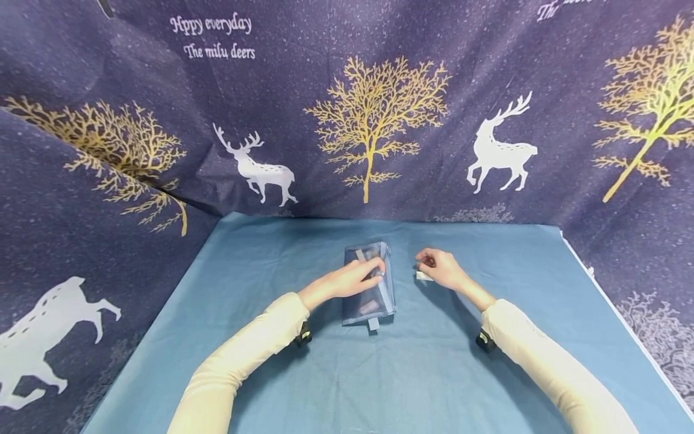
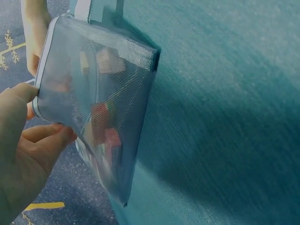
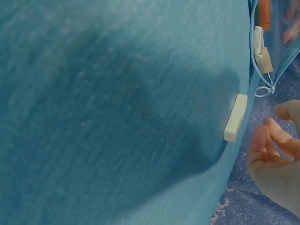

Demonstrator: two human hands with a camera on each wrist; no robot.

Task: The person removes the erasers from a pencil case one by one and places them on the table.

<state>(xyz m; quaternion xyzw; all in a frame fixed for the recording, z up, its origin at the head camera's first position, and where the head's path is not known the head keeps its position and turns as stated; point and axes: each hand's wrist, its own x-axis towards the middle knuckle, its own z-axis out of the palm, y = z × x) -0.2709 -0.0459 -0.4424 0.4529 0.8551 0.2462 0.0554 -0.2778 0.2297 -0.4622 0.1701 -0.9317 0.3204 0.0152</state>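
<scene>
A blue-grey mesh zipper pouch (image 1: pixel 355 308) lies on the blue cloth, its zipper side towards the right. My left hand (image 1: pixel 349 279) pinches the zippered edge between thumb and fingers, as the left wrist view shows. Through the mesh, several small red blocks (image 2: pixel 112 140) and paler pieces show inside. In the right wrist view the pouch mouth gapes, with an orange block (image 3: pixel 265 14) and cream blocks (image 3: pixel 264 60) in it. A cream rectangular block (image 3: pixel 235 118) rests on the cloth outside the pouch. Right beside it is my right hand (image 1: pixel 443 269), fingers loosely bent and holding nothing.
Blue cloth (image 1: pixel 260 259) covers the table. Dark blue fabric (image 1: pixel 325 36) printed with deer and trees hangs behind and at the sides. A pale fabric tab (image 1: pixel 373 325) sticks out from the pouch's near end. From the zipper hangs a ring pull (image 3: pixel 262 92).
</scene>
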